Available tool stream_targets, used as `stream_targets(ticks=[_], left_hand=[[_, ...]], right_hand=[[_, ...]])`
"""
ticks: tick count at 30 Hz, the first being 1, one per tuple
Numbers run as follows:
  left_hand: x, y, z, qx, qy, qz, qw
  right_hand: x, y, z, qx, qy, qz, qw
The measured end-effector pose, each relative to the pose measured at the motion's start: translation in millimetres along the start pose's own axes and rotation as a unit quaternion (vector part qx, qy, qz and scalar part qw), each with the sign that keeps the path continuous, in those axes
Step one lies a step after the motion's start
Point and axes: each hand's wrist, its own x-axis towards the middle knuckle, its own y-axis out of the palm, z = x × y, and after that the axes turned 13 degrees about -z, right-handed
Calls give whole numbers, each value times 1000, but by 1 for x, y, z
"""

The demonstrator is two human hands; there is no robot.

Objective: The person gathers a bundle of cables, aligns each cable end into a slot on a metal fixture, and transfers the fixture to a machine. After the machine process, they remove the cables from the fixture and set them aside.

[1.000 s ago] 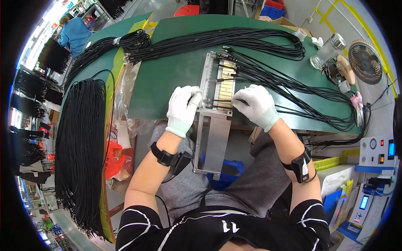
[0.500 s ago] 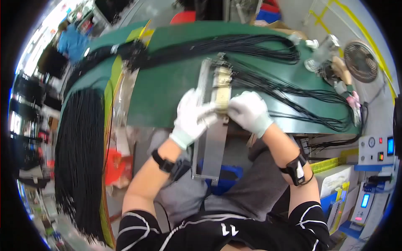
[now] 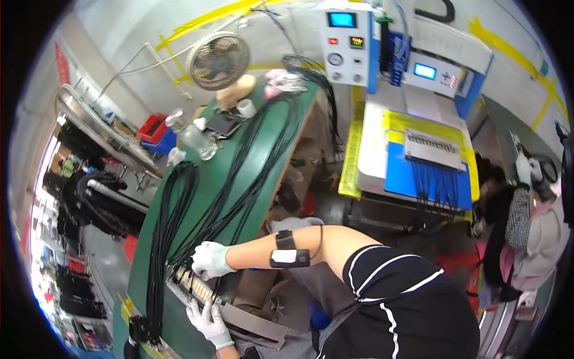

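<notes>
White knit gloves cover both hands, and both are on the long metal fixture (image 3: 197, 291) that lies at the near end of the green bench (image 3: 179, 227). The left hand (image 3: 208, 322) is closed around the fixture's near corner, thumb over its edge, while the right hand (image 3: 210, 259), with a black band strapped on its forearm, is curled over the far side of the comb-like row where the black cables (image 3: 215, 197) plug in; whether its fingers pinch a single cable cannot be told. Compared with a second ago the view has swung hard: the fixture then lay square in front of the person with a hand at each side, and now it sits low and to the left, with the torso in the black striped shirt filling the lower middle. The hands have kept their hold through that turn, so my reading is that the person has twisted toward the machine side without letting go of the loaded fixture. Further along the bench the cable bundles run away in two bands toward a clear bottle (image 3: 194, 139), a roll of tape (image 3: 246, 108) and a small desk fan (image 3: 219, 60). Beyond, a blue-topped machine table (image 3: 427, 179) carries a second fixture (image 3: 433, 146) with cables hanging off it, under a grey control box (image 3: 347, 42). Another person (image 3: 532, 221) sits at the right edge.
</notes>
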Motion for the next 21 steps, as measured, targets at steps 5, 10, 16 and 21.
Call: stream_targets(ticks=[5,10,16,21], left_hand=[[0,1,20,22,16,11,1000],[5,0,14,46,34,24,998],[17,-15,-33,45,109,6,993],[20,-13,-31,20,126,-4,992]], right_hand=[[-2,-7,-12,-5,21,19,1000],[-5,1,-23,-10,29,9,999],[-1,0,-22,1,41,42,998],[1,1,-19,-9,41,46,998]])
